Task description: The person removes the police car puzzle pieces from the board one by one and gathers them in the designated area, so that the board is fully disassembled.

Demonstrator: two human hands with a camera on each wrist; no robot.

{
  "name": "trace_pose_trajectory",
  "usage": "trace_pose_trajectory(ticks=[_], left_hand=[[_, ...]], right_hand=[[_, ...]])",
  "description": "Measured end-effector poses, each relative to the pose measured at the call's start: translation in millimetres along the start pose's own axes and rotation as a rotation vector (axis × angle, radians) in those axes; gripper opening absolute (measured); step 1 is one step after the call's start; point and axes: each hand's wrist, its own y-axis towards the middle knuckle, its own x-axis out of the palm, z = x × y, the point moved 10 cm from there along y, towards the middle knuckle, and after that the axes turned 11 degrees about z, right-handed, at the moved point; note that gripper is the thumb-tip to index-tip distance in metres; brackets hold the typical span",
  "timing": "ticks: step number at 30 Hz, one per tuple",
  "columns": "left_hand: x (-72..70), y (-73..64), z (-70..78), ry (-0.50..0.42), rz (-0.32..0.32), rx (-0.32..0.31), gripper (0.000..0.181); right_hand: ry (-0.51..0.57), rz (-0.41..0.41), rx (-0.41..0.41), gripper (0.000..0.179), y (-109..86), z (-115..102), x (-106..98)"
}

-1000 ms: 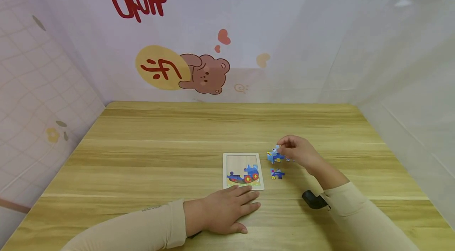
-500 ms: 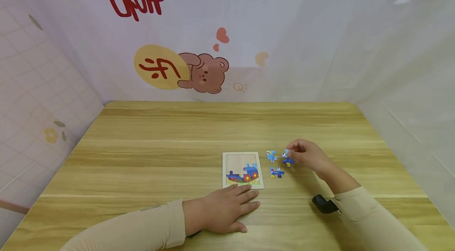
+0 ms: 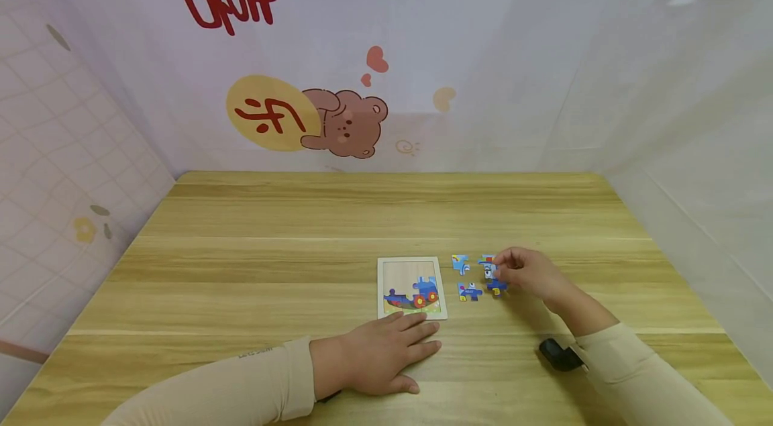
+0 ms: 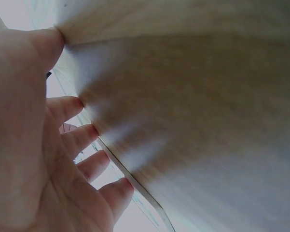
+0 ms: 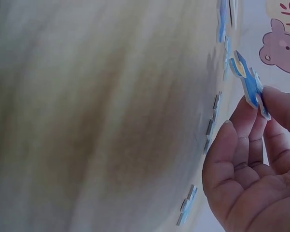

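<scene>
Pinching one puzzle piece (image 5: 251, 83), your right hand (image 3: 528, 273) holds it above the table (image 3: 272, 231), near loose pieces (image 3: 468, 292). Left of this grip, the framed tray (image 3: 380, 285) contains fitted pieces (image 3: 427, 288) in its near part, bare board (image 3: 400, 274) beyond. Your left hand (image 3: 388, 355), released and spread, touches the tray's near rim.

My head feed's pretty bright and even, with soft shadow beside the right sleeve (image 3: 646, 372). Left wrist cam's rougher: tabletop (image 4: 207, 87) goes murky brown in shade, background past the left hand (image 4: 43, 154) blows out white. Right wrist's hazy on my end, wood grain (image 5: 111, 96) smeared.
</scene>
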Motion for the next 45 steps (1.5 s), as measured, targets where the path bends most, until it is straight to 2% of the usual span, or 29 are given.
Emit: trace_pose_trajectory(ticks=[12, 21, 25, 36, 39, 45], left_hand=[[0.1, 0.1, -0.2, 0.008, -0.001, -0.004, 0.063], [0.1, 0.0, 0.3, 0.015, 0.006, -0.002, 0.063], [-0.3, -0.2, 0.2, 0.011, 0.005, -0.002, 0.062], [-0.3, -0.1, 0.0, 0.008, -0.001, -0.002, 0.062], [-0.6, -0.3, 0.0, 0.000, -0.005, -0.004, 0.062], [-0.9, -0.5, 0.0, -0.001, -0.012, -0.006, 0.063]], right_hand=[[-0.044, -0.014, 0.065, 0.024, -6.0, 10, 3], [-0.110, 0.016, 0.054, 0.021, -4.8, 13, 2], [-0.147, 0.040, 0.028, 0.016, -3.9, 10, 2], [-0.290, 0.071, -0.136, 0.010, -3.9, 0, 0], [-0.316, 0.071, -0.155, 0.009, -3.9, -1, 0], [-0.398, 0.092, -0.125, 0.010, -5.6, -5, 1]])
